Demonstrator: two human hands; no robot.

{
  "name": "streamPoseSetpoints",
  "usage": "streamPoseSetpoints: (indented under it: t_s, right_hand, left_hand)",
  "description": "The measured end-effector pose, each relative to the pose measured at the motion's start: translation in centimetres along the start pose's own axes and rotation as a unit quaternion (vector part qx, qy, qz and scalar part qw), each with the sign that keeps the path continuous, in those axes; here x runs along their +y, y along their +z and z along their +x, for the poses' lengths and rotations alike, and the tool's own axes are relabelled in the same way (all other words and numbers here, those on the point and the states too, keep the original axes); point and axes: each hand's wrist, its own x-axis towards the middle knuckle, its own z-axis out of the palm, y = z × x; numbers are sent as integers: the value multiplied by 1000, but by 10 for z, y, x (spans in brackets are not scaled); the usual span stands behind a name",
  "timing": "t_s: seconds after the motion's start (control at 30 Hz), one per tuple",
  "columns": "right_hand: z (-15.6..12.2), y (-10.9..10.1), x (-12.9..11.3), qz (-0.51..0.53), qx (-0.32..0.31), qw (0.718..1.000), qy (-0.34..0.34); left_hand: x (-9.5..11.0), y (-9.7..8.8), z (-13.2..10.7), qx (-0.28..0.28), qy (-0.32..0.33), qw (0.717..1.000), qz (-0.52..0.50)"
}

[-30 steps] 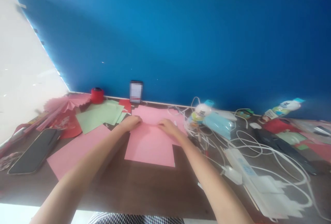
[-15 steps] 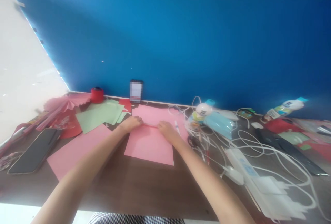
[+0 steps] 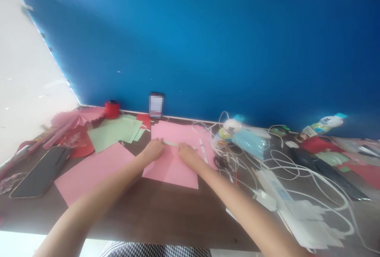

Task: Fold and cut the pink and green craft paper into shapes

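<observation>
Watching remotely, I see checked cloth below the near edge of a brown table. At near right lie a power strip and looped white cables; at near left, a dark phone and a loose pink sheet.

At centre, the front sheet lies on the table under the far reach of the arms. The left hand and right hand rest at its far part, level and just apart, fingers curled in narrow, a pale strip showing between them. Whether they pinch the paper or only press it, I cannot tell from here.

By my judgement, this step goes best with equal, light pressure on both sides, the strip kept straight, the side edges checked before bearing down, and fingertips working outward from the middle; an uneven pull could skew or wrinkle the paper.

Just right of the right hand lies a white pen. Beyond are green sheets, more pink paper and a bottle. Farthest back, a red roll sits near a propped screen at the blue wall.
</observation>
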Motion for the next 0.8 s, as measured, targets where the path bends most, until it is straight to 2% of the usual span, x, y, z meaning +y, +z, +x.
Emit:
streamPoseSetpoints:
  t_s: [0.1, 0.2, 0.3, 0.5, 0.6, 0.7, 0.8]
  right_hand:
    - [0, -4, 15, 135, -4, 991, 25]
    - [1, -4, 27, 281, 23, 956, 81]
    - [3, 0, 30, 353, 49, 921, 155]
    - [8, 2, 27, 361, 32, 907, 214]
    - [7, -8, 24, 304, 17, 928, 214]
    - [-2, -17, 16, 230, 37, 956, 178]
    - [-18, -18, 4, 244, 74, 956, 144]
  left_hand:
    - [-5, -2, 5, 8, -36, 998, -40]
    - [-19, -4, 14, 9, -79, 993, -92]
    - [-31, -4, 22, -2, -105, 983, -148]
    - [-31, -4, 29, -13, -137, 970, -203]
    - [-26, -9, 22, -5, -119, 969, -216]
    - [-22, -15, 6, 28, -113, 969, -218]
    - [-20, -14, -15, 96, -107, 966, -217]
